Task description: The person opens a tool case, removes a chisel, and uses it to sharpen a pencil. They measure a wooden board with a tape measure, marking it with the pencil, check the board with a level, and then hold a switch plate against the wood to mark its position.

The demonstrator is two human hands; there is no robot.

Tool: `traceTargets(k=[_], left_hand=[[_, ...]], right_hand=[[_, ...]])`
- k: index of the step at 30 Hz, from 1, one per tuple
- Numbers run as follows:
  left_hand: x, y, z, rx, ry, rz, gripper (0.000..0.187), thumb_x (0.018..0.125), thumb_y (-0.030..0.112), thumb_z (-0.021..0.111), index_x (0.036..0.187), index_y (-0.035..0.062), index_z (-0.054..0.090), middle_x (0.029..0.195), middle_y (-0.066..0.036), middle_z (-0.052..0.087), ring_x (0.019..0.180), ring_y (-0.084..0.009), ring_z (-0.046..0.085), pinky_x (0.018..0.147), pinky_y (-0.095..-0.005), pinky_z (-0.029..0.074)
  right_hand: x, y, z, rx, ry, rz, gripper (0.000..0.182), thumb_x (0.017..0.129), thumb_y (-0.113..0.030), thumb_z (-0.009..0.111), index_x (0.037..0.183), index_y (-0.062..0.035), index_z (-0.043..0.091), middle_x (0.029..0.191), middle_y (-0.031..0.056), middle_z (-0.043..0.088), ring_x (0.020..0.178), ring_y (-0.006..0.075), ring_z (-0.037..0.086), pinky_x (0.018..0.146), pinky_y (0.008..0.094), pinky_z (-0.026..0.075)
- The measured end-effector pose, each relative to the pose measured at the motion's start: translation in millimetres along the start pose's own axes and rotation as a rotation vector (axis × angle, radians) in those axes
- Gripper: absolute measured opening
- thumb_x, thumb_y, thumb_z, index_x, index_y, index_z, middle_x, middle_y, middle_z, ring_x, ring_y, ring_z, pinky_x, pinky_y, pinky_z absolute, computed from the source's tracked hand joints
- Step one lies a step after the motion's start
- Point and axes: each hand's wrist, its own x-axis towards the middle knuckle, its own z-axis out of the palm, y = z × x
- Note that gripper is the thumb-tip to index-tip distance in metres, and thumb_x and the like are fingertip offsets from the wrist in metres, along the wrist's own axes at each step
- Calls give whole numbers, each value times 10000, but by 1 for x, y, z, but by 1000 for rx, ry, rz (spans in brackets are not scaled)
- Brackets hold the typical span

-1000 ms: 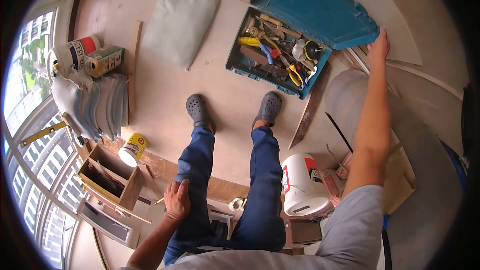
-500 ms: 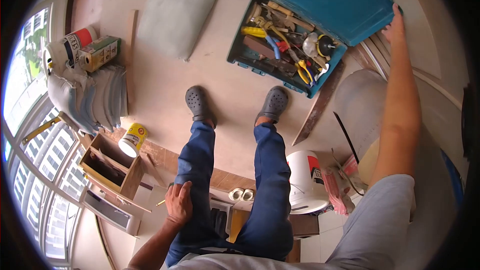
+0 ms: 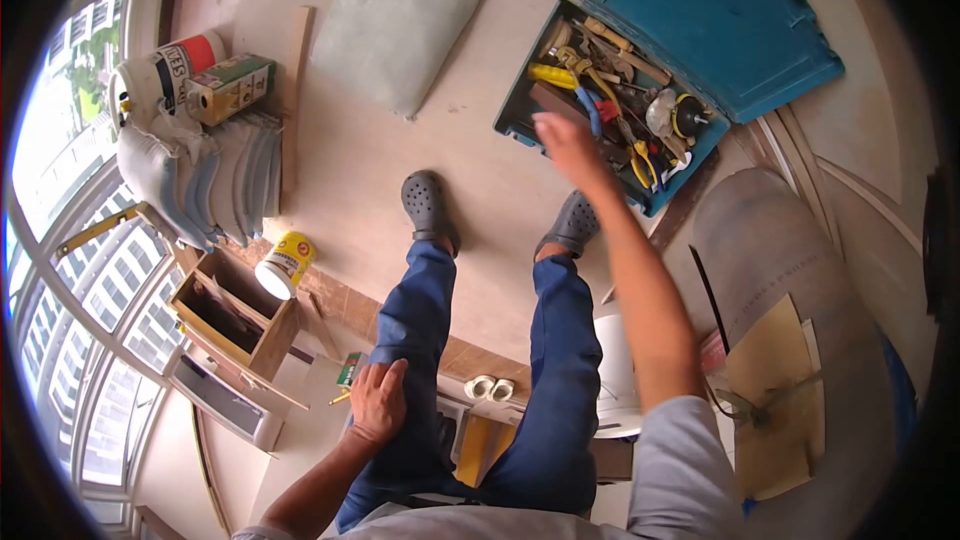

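Note:
My right hand, slightly blurred, hovers over the near left edge of the teal toolbox, fingers loosely stretched and nothing visible in them. The toolbox lid stands open behind. Inside lie yellow-handled pliers, a yellow-handled tool, a hammer-like wooden handle, a round black disc tool and other jumbled hand tools. My left hand rests closed on my left knee. A thin yellow pencil pokes out from beneath it, and a small green box shows just beyond its fingers.
On the left, a paint bucket and a carton sit on stacked sacks. A yellow can stands by a wooden box. A grey sack lies ahead; a large roll lies right.
My right hand has left the lid's far right edge and swung left to the toolbox's near side. The lid stays open. The view has shifted; more of the green box shows by my left hand.

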Motion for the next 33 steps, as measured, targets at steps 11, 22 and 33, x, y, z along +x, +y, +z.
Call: traceTargets(k=[11, 22, 33], left_hand=[[-12, -21, 6, -103, 39, -60, 304, 870, 34, 589, 1163, 105, 628, 891, -130, 566, 801, -350, 564, 688, -481, 434], [3, -12, -10, -111, 111, -39, 271, 906, 76, 567, 1163, 114, 641, 936, -128, 593, 867, -352, 588, 739, -477, 452], [5, -18, -26, -189, 187, -114, 338, 878, 68, 564, 1204, 116, 639, 927, -125, 580, 897, -344, 586, 756, -466, 472]], right_hand=[[6, 29, 68, -798, -244, 103, 261, 972, -279, 620, 1110, -65, 677, 1198, 139, 629, 1224, 328, 534, 1032, 514, 415], [97, -99, -245, -767, 542, -42, 336, 981, -162, 583, 1291, -33, 586, 1348, 185, 533, 1092, 430, 631, 901, 480, 533], [158, -94, -335, -1032, 473, 147, 595, 924, -252, 685, 1386, 73, 499, 1376, 302, 547, 1289, 441, 526, 1092, 476, 430]])
